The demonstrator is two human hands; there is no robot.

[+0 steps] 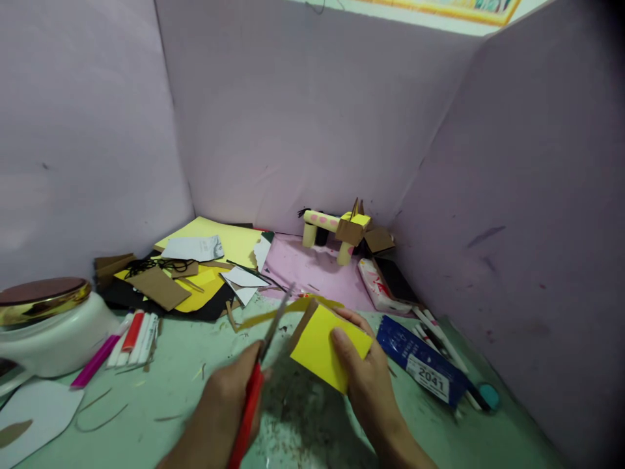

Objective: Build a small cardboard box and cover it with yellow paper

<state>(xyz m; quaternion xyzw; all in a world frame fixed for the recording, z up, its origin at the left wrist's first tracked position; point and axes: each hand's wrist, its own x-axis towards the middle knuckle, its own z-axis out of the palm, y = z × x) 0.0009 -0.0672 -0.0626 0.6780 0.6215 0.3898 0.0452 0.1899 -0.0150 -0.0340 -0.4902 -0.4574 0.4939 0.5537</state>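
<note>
My left hand (227, 391) is closed around a pair of scissors (252, 397) with red handles, the metal blades pointing up and away from me. Just to the right, my right hand (368, 371) grips a small cardboard piece (322, 345) faced with bright yellow paper, thumb on the yellow side. A brown cardboard edge shows along its left side. The blades are beside the piece, apart from it. Behind it, a curved yellow strip (263, 317) lies on the table.
A paper and cardboard animal figure (336, 228) stands at the back on pink paper (297, 264). Paper and cardboard scraps (161, 288) pile up back left. Markers (134, 339) and a white lidded pot (63, 332) are at left; a blue packet (415, 361) lies at right.
</note>
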